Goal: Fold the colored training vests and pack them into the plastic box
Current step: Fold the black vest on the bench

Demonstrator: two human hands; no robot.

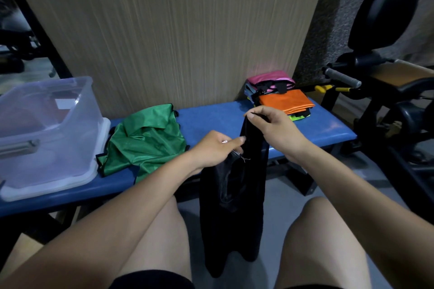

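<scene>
Holding the black vest [234, 195] up in front of me, between my knees, at the near edge of the blue bench [211, 122]. My right hand [272, 129] pinches its top edge, thumb and forefinger pressed together on the fabric, at about 1 o'clock from my left. My left hand [216, 148] grips the vest lower down, fingers curled round a bunched bit with a small white label showing; forefinger sticks out toward the right hand. The rest of the vest hangs straight down toward the floor, off the bench.

Green vest [145, 141] lies crumpled and unfolded on the bench at 9 o'clock from my left hand, just beside the plastic box [47, 129]. The box is clear and open-topped, sits at the left end of the bench on what looks like its white lid; can't tell what's inside.

Stack of folded vests [279, 96] at the far right end of the bench, 12 o'clock from my right hand: orange in front, pink behind, a yellow-green edge peeking out underneath.

Cardboard sheet [176, 30] stands behind the bench. Black gym machine [387, 65] to the right.
</scene>
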